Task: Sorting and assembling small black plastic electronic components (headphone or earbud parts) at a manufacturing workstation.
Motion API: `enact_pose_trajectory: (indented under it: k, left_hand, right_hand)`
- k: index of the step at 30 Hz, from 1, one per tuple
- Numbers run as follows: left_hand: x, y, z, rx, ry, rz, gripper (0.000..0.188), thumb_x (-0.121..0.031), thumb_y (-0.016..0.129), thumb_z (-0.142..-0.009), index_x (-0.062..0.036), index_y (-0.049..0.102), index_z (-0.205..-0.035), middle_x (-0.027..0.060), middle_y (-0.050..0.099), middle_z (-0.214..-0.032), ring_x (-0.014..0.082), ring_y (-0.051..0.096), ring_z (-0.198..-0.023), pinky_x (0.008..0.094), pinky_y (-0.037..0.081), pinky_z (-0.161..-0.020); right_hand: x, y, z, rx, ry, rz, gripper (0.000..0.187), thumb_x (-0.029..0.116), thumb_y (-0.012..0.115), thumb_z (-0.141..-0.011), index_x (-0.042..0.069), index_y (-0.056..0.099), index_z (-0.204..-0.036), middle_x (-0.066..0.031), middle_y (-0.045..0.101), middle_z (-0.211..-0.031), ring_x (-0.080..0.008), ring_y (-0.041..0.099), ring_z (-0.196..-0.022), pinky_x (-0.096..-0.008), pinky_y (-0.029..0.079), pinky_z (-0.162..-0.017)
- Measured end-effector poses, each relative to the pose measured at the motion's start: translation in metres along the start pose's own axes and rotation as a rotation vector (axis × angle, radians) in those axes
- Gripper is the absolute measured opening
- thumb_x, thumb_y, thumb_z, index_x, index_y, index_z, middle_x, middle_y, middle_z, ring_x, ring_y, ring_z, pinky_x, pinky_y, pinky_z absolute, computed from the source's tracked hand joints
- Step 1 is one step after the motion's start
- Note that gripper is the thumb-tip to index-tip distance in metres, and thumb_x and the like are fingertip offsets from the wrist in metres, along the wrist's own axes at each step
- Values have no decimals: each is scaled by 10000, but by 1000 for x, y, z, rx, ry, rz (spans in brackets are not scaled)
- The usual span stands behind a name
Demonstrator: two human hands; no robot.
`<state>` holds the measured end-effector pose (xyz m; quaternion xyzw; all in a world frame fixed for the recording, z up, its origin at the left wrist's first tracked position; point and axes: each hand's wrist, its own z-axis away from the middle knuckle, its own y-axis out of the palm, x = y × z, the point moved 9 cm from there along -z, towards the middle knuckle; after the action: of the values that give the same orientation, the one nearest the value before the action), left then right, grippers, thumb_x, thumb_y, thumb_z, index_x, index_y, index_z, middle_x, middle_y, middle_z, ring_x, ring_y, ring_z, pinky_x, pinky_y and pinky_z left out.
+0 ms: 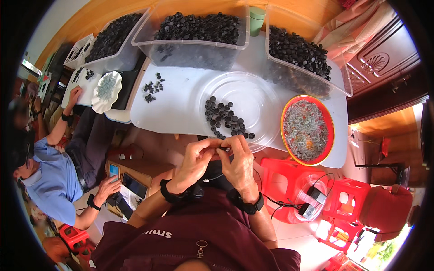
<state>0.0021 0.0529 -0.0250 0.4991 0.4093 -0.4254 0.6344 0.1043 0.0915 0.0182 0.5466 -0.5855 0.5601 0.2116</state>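
Note:
In front of my chest, at the near table edge, my left hand [193,163] and my right hand [239,166] meet fingertip to fingertip. Both are closed in a pinch around a small black plastic part [224,148], mostly covered by the fingers. Just beyond them, several round black caps [221,113] lie loose on a clear round plastic lid or tray [253,92]. A red bowl with a yellow rim [331,131] stands to the right, filled with thin silvery pins or screws [305,128].
Large clear bins [194,54] of black parts line the table's back. Small black pieces [153,88] lie at the left. A red stool [282,176] holding a power strip [313,203] stands right. A co-worker in a blue shirt [52,180] sits left, holding a phone [114,171].

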Motion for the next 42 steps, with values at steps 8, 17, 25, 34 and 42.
enact_pose_trajectory:
  k: [8,17,25,34,42]
  left_hand:
    - [-9,5,-1,42,-6,-3,281,39,403,-901,94,512,-1154,138,585,-1097,193,604,-975,322,501,-878]
    - [-31,-46,-12,-128,101,-84,332,-60,507,-894,-11,505,-1223,127,573,-1155,165,625,-896,286,502,-808]
    - [-19,-123,-33,-475,403,-317,220,25,512,-867,-9,601,-1065,62,612,-970,100,603,-735,227,503,-665]
    - [-30,-110,-34,-471,429,-528,191,62,531,-839,12,612,-1004,68,618,-885,110,606,-697,232,516,-645]
    - [-30,-114,-37,-467,433,-458,178,52,522,-851,19,609,-1004,77,605,-869,117,605,-696,238,528,-658]
  right_hand:
    - [2,-12,-3,-29,13,-82,199,-28,671,-723,12,557,-881,-105,555,-830,-223,586,-679,-311,486,-598]
    - [-18,-51,-10,-44,200,-146,287,-29,697,-728,4,625,-1004,-65,587,-879,-123,597,-735,-235,496,-661]
    - [-8,-112,-58,-197,106,-80,181,-57,662,-741,-3,628,-911,-43,609,-824,-99,594,-724,-217,485,-630]
    - [4,-158,-179,-355,-208,306,326,1,692,-707,18,602,-1020,-92,566,-870,-160,569,-819,-272,486,-695]
    - [24,-103,-102,-268,-305,485,249,-42,668,-678,30,629,-913,-114,604,-893,-263,580,-849,-350,467,-733]
